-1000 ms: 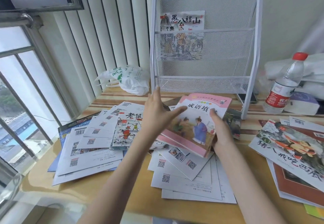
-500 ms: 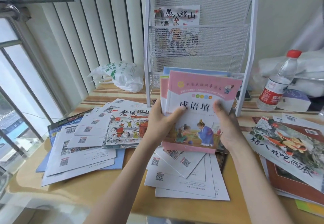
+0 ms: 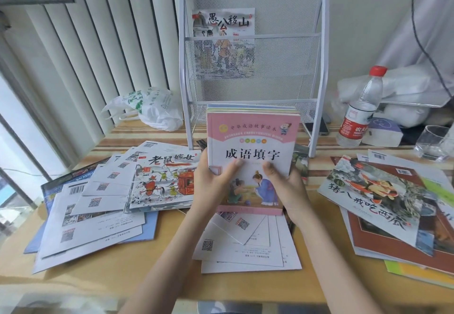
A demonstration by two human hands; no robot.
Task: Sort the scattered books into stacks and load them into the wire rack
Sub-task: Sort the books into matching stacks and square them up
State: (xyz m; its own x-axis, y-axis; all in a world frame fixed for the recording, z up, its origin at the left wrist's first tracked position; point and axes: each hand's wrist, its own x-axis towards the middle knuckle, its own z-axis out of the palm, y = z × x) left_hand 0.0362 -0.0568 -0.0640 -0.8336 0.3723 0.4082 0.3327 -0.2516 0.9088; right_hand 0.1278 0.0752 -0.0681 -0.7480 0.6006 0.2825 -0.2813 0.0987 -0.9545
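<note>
Squared up since a moment ago, the book stack [image 3: 253, 156] now stands upright.
My left hand [image 3: 213, 186] and right hand [image 3: 286, 188] grip its sides, before the wire rack [image 3: 253, 50].

Daylit window [image 3: 14, 117] left — wooden table [image 3: 137, 272].

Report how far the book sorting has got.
Done: one picture book stands in the wire rack. In hand: left hand and right hand hold a pink-fronted stack upright. Left: scattered books and the right-side pile.
</note>
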